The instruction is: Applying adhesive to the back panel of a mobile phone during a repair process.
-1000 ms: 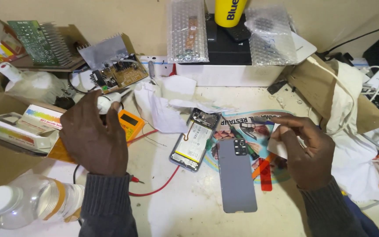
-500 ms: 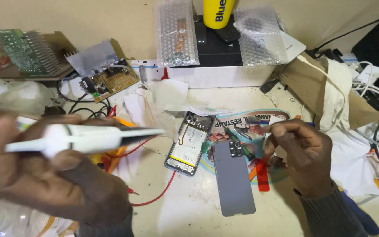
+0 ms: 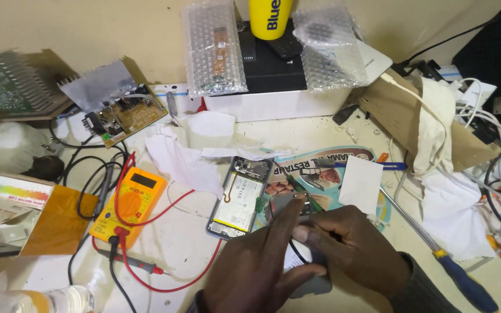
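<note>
My left hand (image 3: 256,272) and my right hand (image 3: 360,249) meet at the bottom centre over a grey phone back cover (image 3: 315,285). The hands hide most of the cover. My left fingers lie stretched along its top and my left thumb curls under its edge. My right hand grips it from the right side. A small white piece and a thin black wire show between the two hands. Just to the left lies an opened phone (image 3: 236,200) with its white battery exposed, apart from both hands.
A yellow multimeter (image 3: 127,207) with red and black leads lies at the left, beside a cardboard box (image 3: 7,211). A blue-handled screwdriver (image 3: 462,284) lies at the right, near a white card (image 3: 360,184). Crumpled tissue (image 3: 181,162), a circuit board (image 3: 124,113) and bubble-wrapped parts (image 3: 213,49) crowd the back.
My left hand has come from the left, where it held up a white tool, down onto the grey cover. My right hand has closed in on the cover too.
</note>
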